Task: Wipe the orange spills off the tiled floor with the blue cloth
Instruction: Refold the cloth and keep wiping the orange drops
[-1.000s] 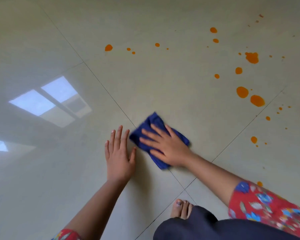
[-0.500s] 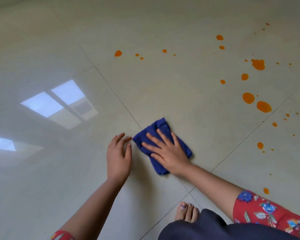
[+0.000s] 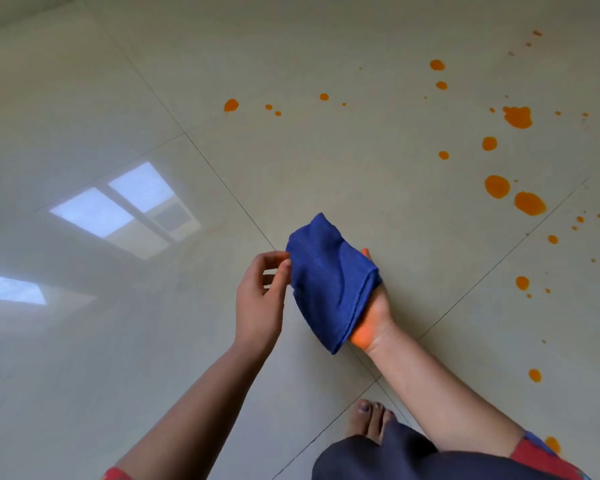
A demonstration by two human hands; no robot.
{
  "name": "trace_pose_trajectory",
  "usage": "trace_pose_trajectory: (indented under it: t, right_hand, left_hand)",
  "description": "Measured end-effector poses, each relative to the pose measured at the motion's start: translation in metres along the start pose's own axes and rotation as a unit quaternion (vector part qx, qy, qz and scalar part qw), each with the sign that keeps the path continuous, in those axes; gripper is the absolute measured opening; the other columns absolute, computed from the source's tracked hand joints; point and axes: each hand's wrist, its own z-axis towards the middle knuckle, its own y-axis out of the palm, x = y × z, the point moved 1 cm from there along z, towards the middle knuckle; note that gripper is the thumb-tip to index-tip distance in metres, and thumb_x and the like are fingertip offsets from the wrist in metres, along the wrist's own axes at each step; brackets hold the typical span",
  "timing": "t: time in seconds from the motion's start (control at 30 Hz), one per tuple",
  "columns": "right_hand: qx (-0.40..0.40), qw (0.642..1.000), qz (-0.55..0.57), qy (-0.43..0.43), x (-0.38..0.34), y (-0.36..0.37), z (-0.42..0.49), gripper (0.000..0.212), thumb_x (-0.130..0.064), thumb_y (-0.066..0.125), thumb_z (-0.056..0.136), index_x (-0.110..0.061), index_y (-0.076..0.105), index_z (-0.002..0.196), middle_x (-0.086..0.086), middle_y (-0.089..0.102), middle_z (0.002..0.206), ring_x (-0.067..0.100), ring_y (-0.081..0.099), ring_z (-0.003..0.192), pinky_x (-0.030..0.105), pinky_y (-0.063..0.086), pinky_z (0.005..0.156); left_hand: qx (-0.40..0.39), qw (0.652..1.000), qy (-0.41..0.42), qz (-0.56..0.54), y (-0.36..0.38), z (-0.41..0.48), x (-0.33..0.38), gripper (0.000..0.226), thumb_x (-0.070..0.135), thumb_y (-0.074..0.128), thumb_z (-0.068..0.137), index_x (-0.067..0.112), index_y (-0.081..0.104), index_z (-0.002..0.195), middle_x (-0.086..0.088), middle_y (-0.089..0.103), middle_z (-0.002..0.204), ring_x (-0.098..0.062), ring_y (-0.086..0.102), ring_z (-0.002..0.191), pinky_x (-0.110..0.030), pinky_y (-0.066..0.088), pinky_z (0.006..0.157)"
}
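A folded blue cloth (image 3: 328, 282) is lifted off the pale tiled floor (image 3: 378, 188) and lies across my upturned right hand (image 3: 373, 318), whose palm is stained orange. My left hand (image 3: 262, 296) is just left of the cloth, fingers curled, its thumb and fingertips touching the cloth's left edge. Orange spills dot the floor to the right and far side: two large blobs (image 3: 513, 195), a bigger splat (image 3: 518, 116), a drop (image 3: 231, 105) at far centre, and several smaller drops.
My bare foot (image 3: 371, 419) and a dark trouser leg (image 3: 413, 459) are at the bottom. Grout lines cross under the hands. A window reflection (image 3: 125, 206) shines on the floor at left.
My right hand turned palm up and raised the cloth off the floor. My left hand lifted from the tile and came to the cloth's left edge.
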Motion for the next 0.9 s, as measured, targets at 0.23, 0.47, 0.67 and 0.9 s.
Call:
trace_pose_trajectory:
  t: [0.23, 0.47, 0.67, 0.9]
  right_hand:
    - [-0.052, 0.958, -0.246, -0.140, -0.001, 0.015, -0.005, 0.039, -0.025, 0.031, 0.105, -0.014, 0.055, 0.134, 0.000, 0.063, 0.129, 0.014, 0.056, 0.123, 0.034, 0.042, 0.106]
    - [-0.019, 0.912, -0.333, -0.239, -0.017, 0.024, -0.005, 0.030, -0.009, 0.059, 0.094, -0.022, 0.063, 0.121, -0.006, 0.068, 0.120, 0.009, 0.061, 0.115, 0.027, 0.047, 0.097]
    - [0.088, 0.959, -0.190, -0.190, -0.074, 0.011, 0.013, 0.006, -0.010, 0.054, 0.095, -0.010, 0.060, 0.097, 0.009, 0.070, 0.087, 0.022, 0.066, 0.082, 0.033, 0.053, 0.073]
    - [-0.045, 0.959, -0.267, -0.088, -0.163, 0.011, 0.029, 0.016, -0.012, 0.046, 0.098, -0.013, 0.061, 0.102, 0.004, 0.069, 0.091, 0.020, 0.064, 0.089, 0.028, 0.054, 0.076]
  left_hand:
    - [-0.081, 0.990, -0.117, 0.008, 0.019, 0.029, 0.057, 0.045, 0.054, 0.062, 0.085, 0.010, 0.056, 0.091, 0.000, 0.061, 0.080, -0.015, 0.059, 0.074, -0.028, 0.045, 0.068]
    - [-0.079, 0.992, -0.096, 0.021, 0.024, 0.038, 0.083, 0.033, 0.044, 0.063, 0.089, 0.012, 0.056, 0.082, 0.000, 0.066, 0.075, -0.011, 0.063, 0.067, -0.023, 0.048, 0.060]
    - [-0.154, 0.982, -0.107, 0.006, 0.031, 0.059, 0.113, 0.015, 0.032, 0.054, 0.097, 0.023, 0.066, 0.095, 0.005, 0.074, 0.088, -0.008, 0.070, 0.078, -0.021, 0.055, 0.066]
    - [-0.268, 0.889, -0.129, 0.349, 0.008, 0.115, 0.157, 0.054, 0.035, 0.076, 0.061, 0.034, 0.055, 0.110, -0.001, 0.067, 0.098, -0.020, 0.065, 0.087, -0.030, 0.051, 0.073]
